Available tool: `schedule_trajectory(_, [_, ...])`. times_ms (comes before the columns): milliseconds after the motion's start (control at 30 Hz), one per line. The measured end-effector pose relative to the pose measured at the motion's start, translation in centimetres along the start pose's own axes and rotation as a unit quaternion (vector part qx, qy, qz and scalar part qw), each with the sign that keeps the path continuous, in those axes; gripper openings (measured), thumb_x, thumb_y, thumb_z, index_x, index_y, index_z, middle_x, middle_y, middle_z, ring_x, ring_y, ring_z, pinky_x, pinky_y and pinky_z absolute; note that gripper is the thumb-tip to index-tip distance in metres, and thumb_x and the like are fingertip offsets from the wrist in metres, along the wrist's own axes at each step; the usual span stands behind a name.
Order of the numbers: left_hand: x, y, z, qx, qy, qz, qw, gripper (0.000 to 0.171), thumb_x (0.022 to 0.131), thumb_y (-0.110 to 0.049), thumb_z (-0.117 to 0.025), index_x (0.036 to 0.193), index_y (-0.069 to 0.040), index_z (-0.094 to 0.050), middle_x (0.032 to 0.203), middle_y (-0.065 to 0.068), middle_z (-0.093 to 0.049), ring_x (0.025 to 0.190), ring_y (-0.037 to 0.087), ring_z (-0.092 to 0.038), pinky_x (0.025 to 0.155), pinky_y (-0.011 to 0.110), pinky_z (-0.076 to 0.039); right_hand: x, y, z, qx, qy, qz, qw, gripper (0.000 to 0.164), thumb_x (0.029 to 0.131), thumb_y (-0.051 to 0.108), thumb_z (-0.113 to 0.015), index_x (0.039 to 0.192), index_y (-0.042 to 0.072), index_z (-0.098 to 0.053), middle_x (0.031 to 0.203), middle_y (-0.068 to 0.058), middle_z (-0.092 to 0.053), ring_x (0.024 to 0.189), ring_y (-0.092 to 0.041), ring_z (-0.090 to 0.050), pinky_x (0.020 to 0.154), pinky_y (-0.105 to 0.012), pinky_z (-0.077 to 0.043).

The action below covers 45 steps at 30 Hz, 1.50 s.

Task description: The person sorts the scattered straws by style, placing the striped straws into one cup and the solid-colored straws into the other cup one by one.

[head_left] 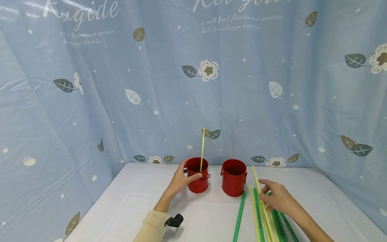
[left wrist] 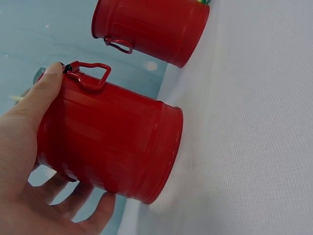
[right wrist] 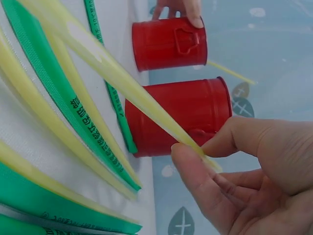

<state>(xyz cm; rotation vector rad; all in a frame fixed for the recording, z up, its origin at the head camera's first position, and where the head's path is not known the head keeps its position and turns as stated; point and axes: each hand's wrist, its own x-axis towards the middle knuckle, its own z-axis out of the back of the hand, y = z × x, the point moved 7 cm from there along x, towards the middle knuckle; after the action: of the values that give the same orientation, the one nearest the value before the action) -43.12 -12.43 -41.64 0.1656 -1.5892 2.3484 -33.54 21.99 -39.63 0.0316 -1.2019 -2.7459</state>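
Observation:
My left hand (head_left: 179,179) holds a small red bucket (left wrist: 102,137), the thumb at the rim and the other fingers around the far side. A thin yellow tube (head_left: 203,148) stands nearly upright in that bucket and juts well above its rim. My right hand (head_left: 276,196) pinches a second yellow tube (right wrist: 142,100) near its end, between thumb and index finger. This tube slants above several green and yellow tubes lying on the table. Another red bucket (head_left: 234,179) stands between the two hands, untouched; its visible inside shows no tubes.
A lone green tube (head_left: 239,216) lies left of the bunch, its far end by the right bucket's base. Green printed tubes (head_left: 279,225) lie under and beside my right hand. The table has a white cloth (head_left: 121,201); a blue patterned curtain (head_left: 169,107) hangs behind it.

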Motion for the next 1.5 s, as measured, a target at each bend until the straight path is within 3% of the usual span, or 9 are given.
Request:
schedule_trajectory(367, [-0.2, -0.1, 0.0, -0.007, -0.011, 0.004, 0.9999, 0.087, 0.082, -0.032, -0.079, 0.152, -0.015, -0.031, 0.143, 0.010, -0.048, 0.128, 0.036, -0.047, 0.093, 0.051, -0.054, 0.2, 1.0, 0.5, 0.029, -0.020, 0.026, 0.999, 0.056, 0.088, 0.004, -0.062, 0.141, -0.005, -0.045, 0.096, -0.013, -0.065, 0.071, -0.019, -0.068, 0.051, -0.028, -0.057])
schedule_trajectory(567, [-1.3, -2.6, 0.3, -0.010, -0.003, 0.004, 0.9999, 0.087, 0.082, -0.027, -0.079, 0.151, -0.006, -0.030, 0.142, 0.016, -0.048, 0.126, 0.038, -0.048, 0.092, 0.051, -0.054, 0.5, 2.0, 0.6, 0.043, -0.038, 0.051, 0.997, 0.054, 0.089, 0.003, -0.064, 0.140, 0.000, -0.047, 0.098, -0.014, -0.064, 0.070, -0.016, -0.067, 0.052, -0.027, -0.057])
schedule_trajectory(700, [-1.9, -3.6, 0.5, -0.007, 0.004, 0.005, 1.0000, 0.086, 0.083, -0.027, -0.078, 0.151, -0.005, -0.030, 0.142, 0.017, -0.048, 0.127, 0.038, -0.048, 0.092, 0.051, -0.054, 0.7, 2.9, 0.6, 0.048, -0.045, 0.067, 0.996, 0.053, 0.089, 0.004, -0.065, 0.139, 0.002, -0.047, 0.097, -0.013, -0.063, 0.069, -0.017, -0.067, 0.052, -0.027, -0.058])
schedule_trajectory(1000, [-2.1, -3.8, 0.6, 0.003, 0.005, 0.001, 1.0000, 0.086, 0.084, -0.026, -0.077, 0.152, -0.005, -0.029, 0.143, 0.019, -0.047, 0.126, 0.039, -0.048, 0.092, 0.050, -0.055, 1.2, 5.4, 0.4, 0.045, -0.062, 0.107, 0.991, 0.053, 0.090, 0.003, -0.065, 0.139, 0.004, -0.047, 0.097, -0.012, -0.063, 0.067, -0.013, -0.065, 0.052, -0.028, -0.058])
schedule_trajectory(1267, [-2.1, -4.2, 0.4, 0.006, 0.006, -0.010, 0.9999, 0.085, 0.085, -0.024, -0.076, 0.151, -0.002, -0.028, 0.143, 0.021, -0.046, 0.125, 0.040, -0.047, 0.091, 0.051, -0.055, 2.2, 7.5, -0.2, 0.047, -0.070, 0.154, 0.985, 0.049, 0.090, 0.002, -0.064, 0.136, 0.005, -0.048, 0.094, -0.011, -0.061, 0.066, -0.014, -0.065, 0.053, -0.026, -0.058])
schedule_trajectory(1500, [-2.1, -4.3, 0.5, 0.007, 0.007, -0.016, 0.9998, 0.085, 0.085, -0.023, -0.076, 0.151, -0.001, -0.028, 0.143, 0.021, -0.045, 0.124, 0.040, -0.047, 0.090, 0.050, -0.055, 3.3, 9.3, -0.2, 0.059, -0.066, 0.168, 0.982, 0.047, 0.092, 0.003, -0.063, 0.136, 0.006, -0.047, 0.096, -0.013, -0.061, 0.066, -0.018, -0.063, 0.053, -0.029, -0.057])
